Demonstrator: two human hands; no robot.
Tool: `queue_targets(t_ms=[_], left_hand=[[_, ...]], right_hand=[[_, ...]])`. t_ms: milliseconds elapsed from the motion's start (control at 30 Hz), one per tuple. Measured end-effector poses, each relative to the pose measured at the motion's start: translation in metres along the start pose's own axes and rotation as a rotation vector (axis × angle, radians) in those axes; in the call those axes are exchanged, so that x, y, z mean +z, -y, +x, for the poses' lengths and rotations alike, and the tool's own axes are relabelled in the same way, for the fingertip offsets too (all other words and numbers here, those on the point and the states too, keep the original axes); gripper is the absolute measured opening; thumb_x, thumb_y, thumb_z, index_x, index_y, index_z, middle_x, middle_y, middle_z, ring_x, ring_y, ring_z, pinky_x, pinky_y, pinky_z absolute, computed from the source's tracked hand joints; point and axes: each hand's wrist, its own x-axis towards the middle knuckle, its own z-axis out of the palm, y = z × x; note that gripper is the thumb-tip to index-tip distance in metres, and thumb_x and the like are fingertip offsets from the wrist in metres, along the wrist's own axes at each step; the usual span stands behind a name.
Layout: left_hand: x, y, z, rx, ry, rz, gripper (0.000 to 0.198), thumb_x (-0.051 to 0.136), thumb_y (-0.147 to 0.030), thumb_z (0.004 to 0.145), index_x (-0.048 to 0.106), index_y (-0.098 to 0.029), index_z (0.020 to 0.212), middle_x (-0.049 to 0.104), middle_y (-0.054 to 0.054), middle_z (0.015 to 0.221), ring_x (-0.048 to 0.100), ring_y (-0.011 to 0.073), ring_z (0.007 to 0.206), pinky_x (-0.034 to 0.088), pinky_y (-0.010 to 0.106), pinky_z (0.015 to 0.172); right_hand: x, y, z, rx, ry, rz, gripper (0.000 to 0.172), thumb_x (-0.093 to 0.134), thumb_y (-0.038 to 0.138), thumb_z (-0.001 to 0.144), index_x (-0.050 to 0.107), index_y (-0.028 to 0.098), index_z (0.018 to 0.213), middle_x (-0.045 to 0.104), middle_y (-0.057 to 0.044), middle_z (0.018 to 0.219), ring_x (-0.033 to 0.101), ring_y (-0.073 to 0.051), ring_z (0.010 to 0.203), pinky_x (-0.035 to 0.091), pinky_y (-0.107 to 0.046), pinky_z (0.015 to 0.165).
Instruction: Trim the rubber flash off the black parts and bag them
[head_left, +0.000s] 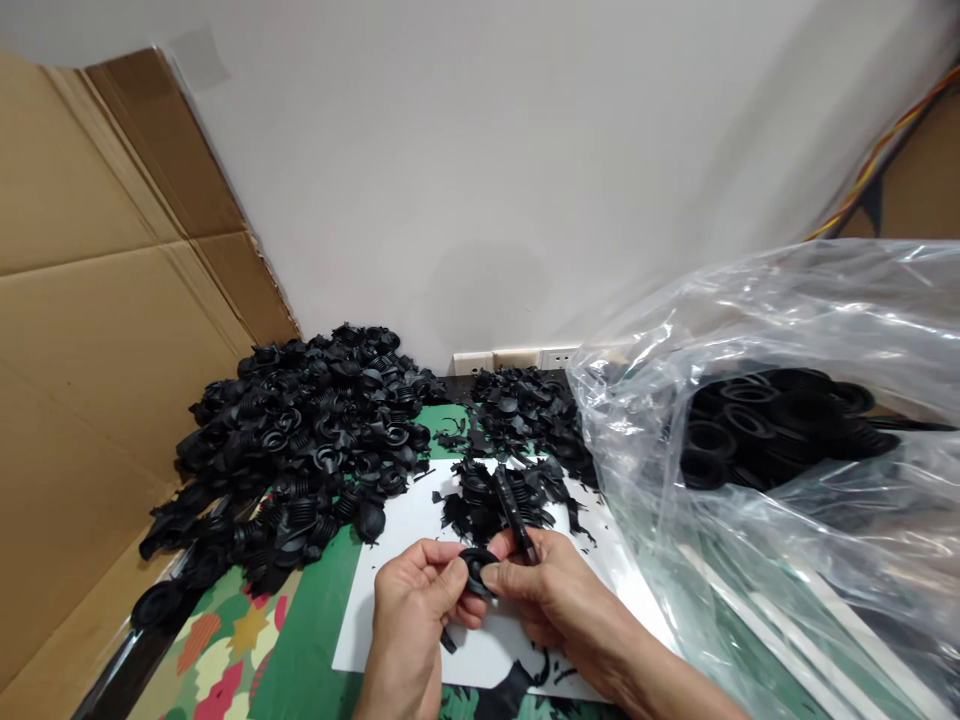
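Note:
My left hand [421, 605] pinches the left edge of a round black rubber part [478, 571] between thumb and fingers. At its right edge, the thumb of my right hand [551, 590] presses on the same part. A slim black pen-shaped tool [514, 512] is also tucked in my right hand, pointing up and away; I cannot make out its tip. Both hands are above a white sheet [367, 610]. Just beyond them lies a small heap of ribbed black rubber pieces [476, 490] with torn scraps.
A large pile of black rubber parts [300, 430] stands left, beside a cardboard panel [97, 330]. Another heap [529, 400] lies by the wall sockets [556, 357]. On the right, a clear plastic bag [637, 400] contains black rubber rings [750, 420]. Black scraps [510, 690] lie in front.

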Motion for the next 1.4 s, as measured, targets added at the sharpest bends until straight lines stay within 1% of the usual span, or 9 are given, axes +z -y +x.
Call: queue_targets(t_ms=[200, 367, 600, 733, 900, 1000, 1067, 1200, 1400], left_hand=[[0.000, 0.001, -0.003, 0.099, 0.002, 0.078, 0.015, 0.077, -0.021, 0.056, 0.066, -0.013, 0.063, 0.064, 0.001, 0.047, 0.056, 0.0106, 0.041, 0.042, 0.019, 0.043], [0.001, 0.003, -0.006, 0.179, -0.025, 0.127, 0.010, 0.074, -0.019, 0.058, 0.067, -0.013, 0.061, 0.064, 0.000, 0.046, 0.055, 0.0098, 0.042, 0.041, 0.018, 0.043], [-0.001, 0.002, -0.001, 0.103, 0.001, 0.075, 0.014, 0.077, -0.020, 0.057, 0.067, -0.012, 0.064, 0.063, -0.001, 0.045, 0.055, 0.0089, 0.040, 0.041, 0.018, 0.042], [-0.003, 0.003, 0.002, 0.078, -0.015, 0.064, 0.018, 0.078, -0.024, 0.058, 0.066, -0.012, 0.064, 0.064, 0.000, 0.045, 0.054, 0.0085, 0.040, 0.041, 0.018, 0.042], [-0.003, 0.004, 0.002, 0.074, -0.048, 0.069, 0.019, 0.078, -0.023, 0.056, 0.064, -0.012, 0.063, 0.063, 0.000, 0.043, 0.054, 0.0086, 0.039, 0.040, 0.017, 0.041], [-0.002, 0.004, 0.001, 0.073, -0.058, 0.069, 0.018, 0.077, -0.021, 0.055, 0.063, -0.013, 0.064, 0.062, -0.001, 0.044, 0.054, 0.0088, 0.039, 0.040, 0.018, 0.041], [-0.002, 0.004, 0.001, 0.080, -0.050, 0.068, 0.017, 0.076, -0.020, 0.056, 0.064, -0.012, 0.065, 0.063, -0.001, 0.046, 0.055, 0.0089, 0.040, 0.041, 0.018, 0.042], [-0.001, 0.003, -0.001, 0.096, -0.042, 0.067, 0.020, 0.075, -0.021, 0.058, 0.065, -0.011, 0.073, 0.065, 0.000, 0.054, 0.057, 0.0087, 0.043, 0.042, 0.018, 0.043], [0.002, 0.003, -0.004, 0.120, -0.030, 0.074, 0.025, 0.074, -0.023, 0.059, 0.066, -0.011, 0.080, 0.063, -0.002, 0.057, 0.056, 0.0080, 0.042, 0.042, 0.017, 0.043]], right_hand=[[0.000, -0.007, 0.009, -0.039, -0.071, -0.096, 0.020, 0.065, 0.026, 0.053, 0.048, 0.021, 0.060, 0.035, 0.013, 0.035, 0.020, -0.003, 0.030, 0.017, -0.021, 0.037], [0.000, -0.007, 0.009, -0.041, -0.049, -0.098, 0.015, 0.061, 0.022, 0.052, 0.049, 0.020, 0.061, 0.035, 0.013, 0.034, 0.019, -0.003, 0.029, 0.017, -0.021, 0.036], [-0.004, -0.008, 0.011, -0.060, -0.045, -0.160, 0.019, 0.066, 0.025, 0.053, 0.052, 0.019, 0.065, 0.044, 0.011, 0.040, 0.026, -0.003, 0.030, 0.018, -0.020, 0.035], [-0.010, -0.002, 0.007, -0.159, -0.024, -0.222, 0.022, 0.069, 0.029, 0.059, 0.055, 0.018, 0.071, 0.048, 0.008, 0.050, 0.029, -0.004, 0.035, 0.020, -0.020, 0.036], [-0.012, 0.008, -0.003, -0.342, -0.116, -0.427, 0.017, 0.061, 0.033, 0.070, 0.060, 0.017, 0.068, 0.048, 0.005, 0.051, 0.035, -0.008, 0.043, 0.026, -0.022, 0.041], [-0.007, 0.010, -0.007, -0.419, -0.026, -0.502, 0.018, 0.057, 0.032, 0.072, 0.061, 0.016, 0.066, 0.054, 0.001, 0.058, 0.045, -0.013, 0.055, 0.035, -0.024, 0.051], [-0.003, 0.010, -0.008, -0.402, 0.006, -0.562, 0.020, 0.052, 0.032, 0.073, 0.059, 0.016, 0.064, 0.055, 0.000, 0.059, 0.046, -0.015, 0.059, 0.036, -0.025, 0.055], [0.001, 0.008, -0.009, -0.328, -0.061, -0.690, 0.022, 0.046, 0.033, 0.073, 0.051, 0.017, 0.060, 0.045, 0.003, 0.055, 0.039, -0.014, 0.055, 0.030, -0.025, 0.051], [0.002, 0.009, -0.009, -0.302, -0.047, -0.689, 0.017, 0.045, 0.029, 0.072, 0.050, 0.018, 0.060, 0.042, 0.004, 0.054, 0.036, -0.012, 0.054, 0.028, -0.024, 0.050]])
